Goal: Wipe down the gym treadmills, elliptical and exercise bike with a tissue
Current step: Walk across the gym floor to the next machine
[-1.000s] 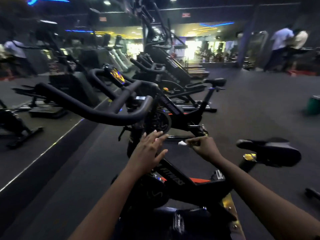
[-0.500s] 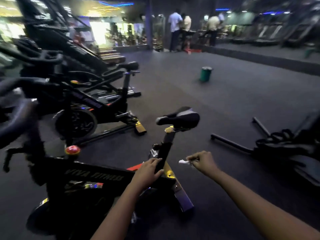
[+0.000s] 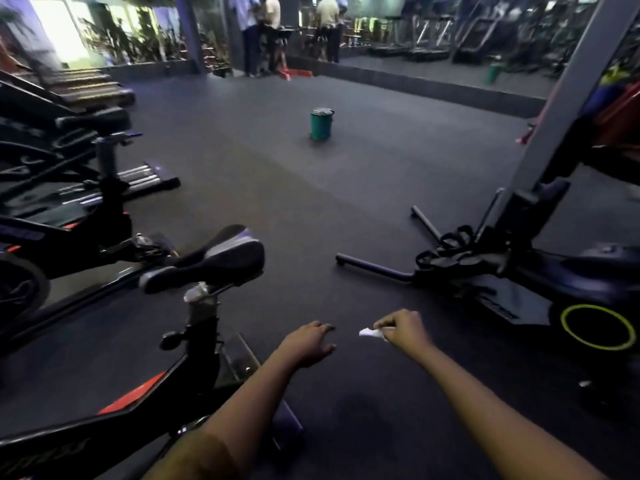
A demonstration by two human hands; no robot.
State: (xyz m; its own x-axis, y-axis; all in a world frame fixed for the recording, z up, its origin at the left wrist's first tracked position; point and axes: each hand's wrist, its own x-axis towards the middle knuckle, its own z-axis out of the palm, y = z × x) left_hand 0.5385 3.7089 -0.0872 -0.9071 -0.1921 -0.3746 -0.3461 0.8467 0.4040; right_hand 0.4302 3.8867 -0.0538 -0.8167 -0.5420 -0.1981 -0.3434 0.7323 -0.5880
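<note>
Change: view swung right, off the bike's front. Floor (image 3: pixel 242 174) was dark rubber matting, matte, and now filled most of the frame beyond the saddle. Bike (image 3: pixel 202 327), with a black metal frame and red trim, had slid to the left edge. Its saddle (image 3: pixel 221 261) was padded, narrow and glossy black. Machine (image 3: pixel 512 292) stood right of the saddle, well apart: dark plastic shell, tube feet, a yellow-green ring. Bin (image 3: pixel 321 124), a green cylinder with a lid, was far beyond the saddle.

Left grip (image 3: pixel 308 344) had come off the bike frame and hung below-right of the saddle, fingers loosely spread, touching nothing. Right grip (image 3: pixel 403 332), further right of the saddle, kept pinching the tissue (image 3: pixel 370 333). The tissue was a small white crumpled wad, in the air and on no surface.

Judgement: bike wipe likely over, moving on to the next machine or the bin.
</note>
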